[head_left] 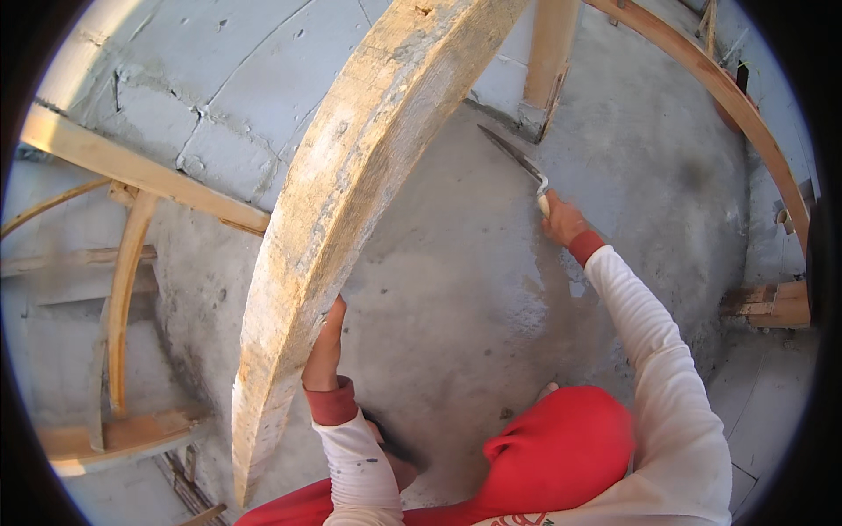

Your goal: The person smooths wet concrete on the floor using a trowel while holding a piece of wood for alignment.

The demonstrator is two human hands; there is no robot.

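Observation:
My right hand (566, 219) is closed round the pale handle of a pointing trowel (519, 158). Its narrow dark blade points away and to the left, against the smooth grey plaster or cement surface (438, 254). At left centre my left hand (325, 349) rests against the side of a thick, mortar-stained wooden beam (351, 167). Part of that hand is hidden by the beam, but it seems to grip its edge. The beam slants from the top of the view down to the lower left. Damp, lighter patches show on the grey surface near my right forearm.
A wooden plank (149, 171) meets the large beam from the left. An upright post (551, 61) stands beyond the trowel. More timber (737, 105) runs along the right, with a short block (767, 304) below it. Pale block walls (237, 79) show behind. My red-clad knee (561, 451) is close below.

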